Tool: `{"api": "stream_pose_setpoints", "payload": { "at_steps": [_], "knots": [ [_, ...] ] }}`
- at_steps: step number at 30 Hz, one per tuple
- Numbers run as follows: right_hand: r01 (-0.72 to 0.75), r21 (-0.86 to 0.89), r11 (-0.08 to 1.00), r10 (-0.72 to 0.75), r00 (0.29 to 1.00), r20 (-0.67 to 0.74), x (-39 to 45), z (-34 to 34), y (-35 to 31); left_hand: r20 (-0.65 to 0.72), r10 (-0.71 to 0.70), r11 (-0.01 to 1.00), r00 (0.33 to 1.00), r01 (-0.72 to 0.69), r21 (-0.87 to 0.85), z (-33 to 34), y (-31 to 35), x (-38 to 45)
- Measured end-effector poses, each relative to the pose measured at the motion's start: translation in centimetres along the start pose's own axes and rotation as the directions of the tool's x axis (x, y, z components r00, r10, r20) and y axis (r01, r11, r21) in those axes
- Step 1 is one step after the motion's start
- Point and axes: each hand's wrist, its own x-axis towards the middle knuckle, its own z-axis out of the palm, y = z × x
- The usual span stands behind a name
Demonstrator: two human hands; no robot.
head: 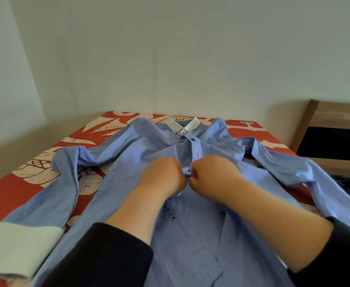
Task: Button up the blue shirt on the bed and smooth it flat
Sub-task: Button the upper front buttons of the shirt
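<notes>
fingers (183, 172) curled under, hidden; shirt (190, 235) hem cut off by bottom edge

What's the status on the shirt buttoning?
Left hand and right hand both pinch the placket mid-chest. Blue shirt lies face up, sleeves spread, still wrinkled. Nothing in the way.

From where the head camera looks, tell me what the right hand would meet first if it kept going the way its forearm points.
The right hand points up the shirt front, so it would likely run along the blue shirt to the dark button, then the white collar. Depth is unclear.
</notes>
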Motion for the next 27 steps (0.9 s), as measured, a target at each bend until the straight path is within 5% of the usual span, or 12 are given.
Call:
{"api": "stream_pose_setpoints", "payload": {
  "at_steps": [7,17,24,27],
  "knots": [
    [-0.124,0.053,0.991,0.116,0.985,0.130,-3.0,0.8,0.2,0.086,-0.001,0.999,0.996,-0.003,0.046,-0.3,-0.9,-0.7],
    [-0.365,0.137,0.921,0.352,0.930,0.108,-4.8,1.7,1.8,0.170,-0.001,1.000,0.985,-0.003,0.025,-0.6,-0.9,-1.3],
    [-0.384,0.302,0.873,0.374,0.923,0.094,-4.9,2.2,2.2,0.078,0.057,0.997,0.995,-0.052,-0.058,-1.2,-0.5,-2.1],
    [-0.371,0.423,0.827,0.366,0.926,0.096,-5.2,1.8,2.5,-0.004,0.077,0.965,0.997,-0.076,-0.252,-1.0,-0.4,-2.0]
  ]
}}
